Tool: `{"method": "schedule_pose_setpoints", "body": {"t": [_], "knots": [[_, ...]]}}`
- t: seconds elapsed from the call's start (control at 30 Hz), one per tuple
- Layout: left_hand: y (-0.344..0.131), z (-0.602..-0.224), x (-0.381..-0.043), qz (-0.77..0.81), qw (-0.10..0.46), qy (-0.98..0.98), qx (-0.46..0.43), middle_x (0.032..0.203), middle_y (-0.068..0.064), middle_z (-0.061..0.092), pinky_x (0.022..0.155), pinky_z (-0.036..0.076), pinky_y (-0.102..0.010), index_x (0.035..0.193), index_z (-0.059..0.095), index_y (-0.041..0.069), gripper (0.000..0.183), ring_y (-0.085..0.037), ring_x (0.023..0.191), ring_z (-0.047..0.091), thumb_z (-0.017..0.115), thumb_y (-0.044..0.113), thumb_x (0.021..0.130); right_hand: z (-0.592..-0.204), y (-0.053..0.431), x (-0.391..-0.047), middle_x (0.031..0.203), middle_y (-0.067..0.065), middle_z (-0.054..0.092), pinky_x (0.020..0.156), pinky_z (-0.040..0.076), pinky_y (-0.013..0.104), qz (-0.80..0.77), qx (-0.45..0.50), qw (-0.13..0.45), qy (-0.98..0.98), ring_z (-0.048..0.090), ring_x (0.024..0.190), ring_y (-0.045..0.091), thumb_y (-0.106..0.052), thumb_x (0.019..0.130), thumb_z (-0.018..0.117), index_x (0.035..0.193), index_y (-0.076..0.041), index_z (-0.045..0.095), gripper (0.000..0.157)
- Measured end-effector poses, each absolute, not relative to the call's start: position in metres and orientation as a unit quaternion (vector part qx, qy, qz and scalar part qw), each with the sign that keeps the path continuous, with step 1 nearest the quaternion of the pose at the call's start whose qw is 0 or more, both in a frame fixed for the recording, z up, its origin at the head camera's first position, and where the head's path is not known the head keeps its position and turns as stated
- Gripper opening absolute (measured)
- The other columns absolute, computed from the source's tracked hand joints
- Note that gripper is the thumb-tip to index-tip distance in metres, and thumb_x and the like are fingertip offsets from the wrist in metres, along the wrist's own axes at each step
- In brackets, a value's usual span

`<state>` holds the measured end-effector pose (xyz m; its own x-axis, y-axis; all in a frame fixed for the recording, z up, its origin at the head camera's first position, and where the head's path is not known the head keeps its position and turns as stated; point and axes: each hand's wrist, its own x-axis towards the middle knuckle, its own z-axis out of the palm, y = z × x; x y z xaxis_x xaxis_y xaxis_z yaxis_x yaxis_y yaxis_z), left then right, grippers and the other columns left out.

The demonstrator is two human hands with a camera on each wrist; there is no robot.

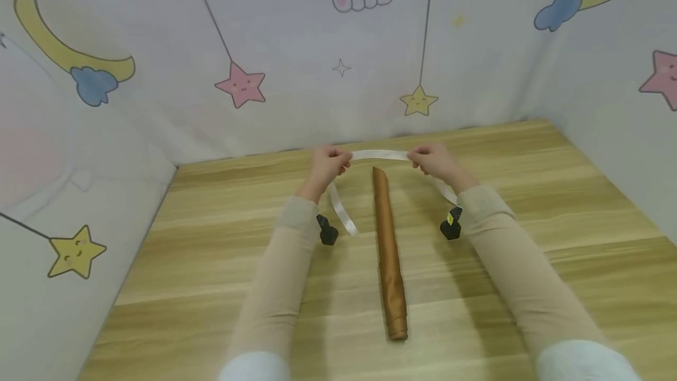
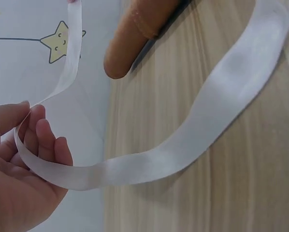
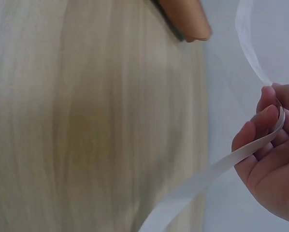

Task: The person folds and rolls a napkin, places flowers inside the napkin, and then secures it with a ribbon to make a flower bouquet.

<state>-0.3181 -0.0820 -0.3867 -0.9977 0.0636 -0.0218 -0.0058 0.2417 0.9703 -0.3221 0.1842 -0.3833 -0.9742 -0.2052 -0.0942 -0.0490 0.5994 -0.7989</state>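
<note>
A white satin ribbon (image 1: 379, 154) stretches between the two hands, beyond the far end of a rolled brown cloth (image 1: 390, 257). My left hand (image 1: 329, 163) pinches it between thumb and fingers, and one loose tail falls toward the table. In the left wrist view that ribbon (image 2: 149, 166) curves across the left palm (image 2: 28, 159). My right hand (image 1: 436, 163) pinches the ribbon on the other side, its second tail hanging by the wrist. The right wrist view has the ribbon (image 3: 193, 186) passing over the right fingers (image 3: 251, 135). The roll lies on the table, touched by neither hand.
The wood-grain table (image 1: 222, 263) meets a pale fabric backdrop (image 1: 296, 34) printed with stars and moons along its back and sides. Small black devices, one left (image 1: 328, 233) and one right (image 1: 451, 227), show beside the wrists.
</note>
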Motion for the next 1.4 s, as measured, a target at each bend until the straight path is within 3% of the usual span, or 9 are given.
{"method": "schedule_pose_setpoints", "body": {"t": [0.23, 0.47, 0.57, 0.73, 0.93, 1.07, 1.23, 1.4], "knots": [[-0.076, -0.403, -0.322, 0.606, 0.012, 0.795, -0.011, 0.080, -0.003, 0.063, 0.068, 0.048, -0.028, 0.100, 0.069, -0.005, 0.025, -0.012, 0.068, 0.054, 0.064, 0.018, 0.093, -0.398, 0.175, -0.326, 0.093, 0.010, 0.060, 0.067, 0.044, 0.026, -0.435, -0.052, 0.083, 0.895, 0.050, 0.076, 0.016, -0.025, 0.101, 0.048, 0.117, 0.004, 0.061, 0.035], [-0.073, -0.415, -0.321, 0.597, 0.012, 0.801, -0.040, 0.088, -0.005, 0.064, 0.066, 0.046, -0.025, 0.100, 0.071, 0.000, 0.024, -0.017, 0.078, 0.057, 0.064, 0.022, 0.093, -0.406, 0.170, -0.327, 0.108, 0.019, 0.063, 0.086, 0.044, 0.037, -0.424, -0.039, 0.084, 0.901, 0.052, 0.100, 0.026, -0.026, 0.101, 0.046, 0.123, 0.005, 0.058, 0.039], [-0.072, -0.418, -0.320, 0.589, 0.013, 0.807, -0.046, 0.092, -0.007, 0.065, 0.067, 0.045, -0.025, 0.102, 0.072, 0.001, 0.023, -0.018, 0.081, 0.057, 0.064, 0.021, 0.093, -0.410, 0.171, -0.329, 0.100, 0.017, 0.063, 0.077, 0.044, 0.033, -0.420, -0.036, 0.081, 0.903, 0.052, 0.088, 0.022, -0.024, 0.101, 0.047, 0.115, 0.007, 0.062, 0.037], [-0.071, -0.422, -0.321, 0.570, 0.014, 0.820, -0.049, 0.092, -0.006, 0.065, 0.063, 0.042, -0.023, 0.101, 0.071, 0.000, 0.023, -0.014, 0.075, 0.053, 0.064, 0.021, 0.093, -0.417, 0.173, -0.332, 0.074, 0.006, 0.055, 0.056, 0.036, 0.025, -0.422, -0.037, 0.068, 0.904, 0.040, 0.058, 0.011, -0.019, 0.099, 0.049, 0.084, 0.007, 0.063, 0.033], [-0.073, -0.429, -0.326, 0.551, 0.025, 0.830, -0.078, 0.071, 0.000, 0.056, 0.052, 0.036, -0.023, 0.085, 0.067, -0.002, 0.024, -0.010, 0.056, 0.041, 0.064, 0.021, 0.092, -0.421, 0.177, -0.333, 0.076, 0.005, 0.055, 0.064, 0.035, 0.030, -0.410, -0.037, 0.081, 0.908, 0.041, 0.063, 0.015, -0.021, 0.098, 0.049, 0.071, 0.000, 0.058, 0.035], [-0.076, -0.431, -0.328, 0.524, 0.024, 0.846, -0.096, 0.066, 0.000, 0.056, 0.051, 0.037, -0.024, 0.083, 0.069, 0.002, 0.021, -0.010, 0.054, 0.042, 0.064, 0.021, 0.091, -0.421, 0.180, -0.334, 0.071, 0.003, 0.056, 0.066, 0.035, 0.030, -0.384, -0.040, 0.087, 0.918, 0.043, 0.065, 0.015, -0.021, 0.097, 0.050, 0.072, -0.002, 0.060, 0.033], [-0.082, -0.430, -0.324, 0.475, 0.001, 0.875, -0.095, 0.077, -0.005, 0.063, 0.058, 0.042, -0.026, 0.089, 0.071, 0.003, 0.019, -0.014, 0.062, 0.049, 0.064, 0.021, 0.089, -0.420, 0.182, -0.333, 0.069, 0.001, 0.057, 0.065, 0.037, 0.028, -0.355, -0.040, 0.089, 0.930, 0.044, 0.064, 0.014, -0.021, 0.096, 0.052, 0.083, 0.000, 0.066, 0.029], [-0.087, -0.432, -0.321, 0.434, -0.020, 0.895, -0.105, 0.083, -0.005, 0.064, 0.061, 0.042, -0.027, 0.089, 0.070, 0.004, 0.020, -0.015, 0.067, 0.050, 0.062, 0.023, 0.089, -0.420, 0.186, -0.330, 0.091, 0.014, 0.064, 0.070, 0.042, 0.032, -0.320, -0.036, 0.078, 0.944, 0.051, 0.075, 0.020, -0.023, 0.095, 0.053, 0.099, 0.005, 0.067, 0.032]]}}
